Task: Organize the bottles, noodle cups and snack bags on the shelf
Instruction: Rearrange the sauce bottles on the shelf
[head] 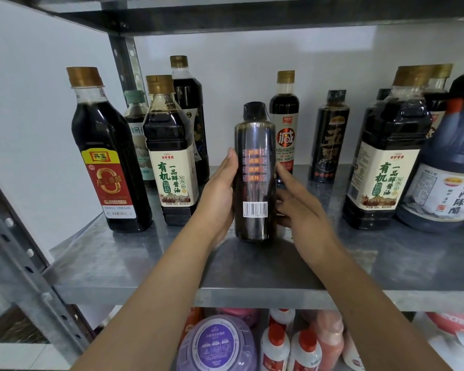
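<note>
A dark cylindrical sauce bottle [255, 172] with a black cap and a barcode facing me stands upright at the middle of the grey metal shelf [252, 269]. My left hand [220, 194] holds its left side, fingers wrapped behind it. My right hand [298, 202] grips its right side, fingertips against the label. A matching black bottle [328, 137] with gold characters stands behind on the right. A red-labelled bottle [284, 121] is directly behind the held one.
At the left stand a vinegar bottle [107, 156] and a cream-labelled soy bottle [169, 153], with taller bottles behind. A second soy bottle [386, 162] and a large jug [447, 172] fill the right. A purple noodle cup [214, 344] and red-capped bottles [276, 344] sit on the shelf below.
</note>
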`<state>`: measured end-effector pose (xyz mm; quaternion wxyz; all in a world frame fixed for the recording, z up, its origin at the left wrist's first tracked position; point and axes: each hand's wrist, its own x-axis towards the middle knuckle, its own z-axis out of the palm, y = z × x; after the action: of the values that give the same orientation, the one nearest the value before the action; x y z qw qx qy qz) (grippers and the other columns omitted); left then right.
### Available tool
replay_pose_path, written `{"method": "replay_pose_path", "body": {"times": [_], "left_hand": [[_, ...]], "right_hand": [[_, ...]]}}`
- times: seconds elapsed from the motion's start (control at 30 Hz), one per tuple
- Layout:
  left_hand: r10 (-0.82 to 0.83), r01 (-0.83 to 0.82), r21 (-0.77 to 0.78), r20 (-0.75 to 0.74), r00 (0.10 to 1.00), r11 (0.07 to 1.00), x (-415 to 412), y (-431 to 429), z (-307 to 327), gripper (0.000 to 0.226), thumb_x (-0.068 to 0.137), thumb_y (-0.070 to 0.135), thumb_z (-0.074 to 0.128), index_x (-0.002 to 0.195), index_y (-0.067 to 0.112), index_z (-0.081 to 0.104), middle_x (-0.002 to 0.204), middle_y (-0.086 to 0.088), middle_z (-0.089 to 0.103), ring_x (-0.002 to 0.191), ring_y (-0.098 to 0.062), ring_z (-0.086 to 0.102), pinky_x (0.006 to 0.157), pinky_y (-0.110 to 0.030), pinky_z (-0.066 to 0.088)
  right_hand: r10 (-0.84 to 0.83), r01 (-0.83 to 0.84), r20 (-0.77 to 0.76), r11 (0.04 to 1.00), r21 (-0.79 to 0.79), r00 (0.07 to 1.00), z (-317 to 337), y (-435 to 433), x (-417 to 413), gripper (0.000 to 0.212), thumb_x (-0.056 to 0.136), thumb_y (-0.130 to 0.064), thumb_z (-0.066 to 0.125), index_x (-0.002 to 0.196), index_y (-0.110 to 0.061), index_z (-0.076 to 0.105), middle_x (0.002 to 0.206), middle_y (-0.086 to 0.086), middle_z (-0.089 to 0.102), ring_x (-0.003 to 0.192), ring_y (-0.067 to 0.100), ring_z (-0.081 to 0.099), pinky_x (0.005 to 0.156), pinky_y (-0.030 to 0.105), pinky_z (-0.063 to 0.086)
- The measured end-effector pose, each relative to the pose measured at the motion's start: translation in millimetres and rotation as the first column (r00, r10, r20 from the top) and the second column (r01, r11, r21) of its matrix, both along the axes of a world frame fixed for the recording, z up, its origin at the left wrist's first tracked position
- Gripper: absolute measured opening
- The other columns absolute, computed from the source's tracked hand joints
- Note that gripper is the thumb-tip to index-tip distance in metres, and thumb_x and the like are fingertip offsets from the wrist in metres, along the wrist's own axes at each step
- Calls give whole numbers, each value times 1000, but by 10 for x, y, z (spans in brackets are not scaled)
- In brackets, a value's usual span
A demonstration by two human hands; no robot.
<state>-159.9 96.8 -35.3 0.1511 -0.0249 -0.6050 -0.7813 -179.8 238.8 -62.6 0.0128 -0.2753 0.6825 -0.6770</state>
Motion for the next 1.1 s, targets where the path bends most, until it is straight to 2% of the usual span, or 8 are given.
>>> {"method": "replay_pose_path", "body": {"times": [0.17,0.33,0.43,0.5,0.67,0.8,0.97,1.1], "left_hand": [[-21,17,-66,-59,998,998,-1,5,-2,62,88,48,49,140,15,54,129,-10,67,119,-21,65,104,-38,51],[-27,17,-108,-87,996,994,-21,-8,-48,52,88,34,69,134,14,56,115,-5,71,106,-18,69,93,-29,56],[92,-97,-148,-40,995,984,-20,85,2,69,76,32,83,134,15,51,119,-7,70,107,-18,70,94,-32,57],[159,-157,-158,-1,987,975,6,168,79,69,73,30,87,130,12,51,119,-10,69,104,-19,72,92,-37,59],[50,-50,1,-20,999,999,87,150,319,53,78,22,77,124,5,58,112,-16,72,98,-27,73,91,-45,59],[-115,125,98,-105,988,987,196,43,402,36,75,26,67,105,6,65,84,-3,75,80,-17,72,71,-30,61],[-242,254,76,-131,961,964,198,-31,257,80,54,41,95,116,3,64,101,-11,75,95,-26,70,87,-40,58],[-277,289,108,-114,954,951,227,-6,130,82,59,40,93,124,3,58,106,-11,73,99,-26,68,88,-40,58]], "right_hand": [[12,-13,-18,1000,-19,1000,-16,15,4,61,102,-4,36,123,-60,46,109,-24,72,114,3,63,110,43,43],[3,-4,-31,1000,-25,1000,-12,0,8,55,104,-7,41,134,-53,42,108,-26,71,109,-7,62,100,23,46],[-27,28,-52,999,28,998,27,-46,105,56,103,-16,51,151,-39,35,134,-15,61,117,-6,58,99,16,47],[-79,93,-151,991,92,985,51,-61,175,61,101,-24,57,154,-37,30,143,-12,54,123,-2,55,105,23,46],[-155,173,-207,982,72,966,209,29,258,72,90,-27,72,150,-42,34,133,-13,61,117,5,61,96,24,52],[17,-14,-30,995,94,999,339,131,277,61,85,-7,76,134,-34,54,116,-8,70,105,4,67,88,21,56],[-91,98,-46,981,169,995,323,102,335,44,77,-12,84,95,-45,61,101,-10,75,99,8,70,99,41,54],[-152,166,-81,962,218,985,337,126,399,44,78,-19,84,112,-34,62,107,-10,72,103,10,68,99,36,53]]}}
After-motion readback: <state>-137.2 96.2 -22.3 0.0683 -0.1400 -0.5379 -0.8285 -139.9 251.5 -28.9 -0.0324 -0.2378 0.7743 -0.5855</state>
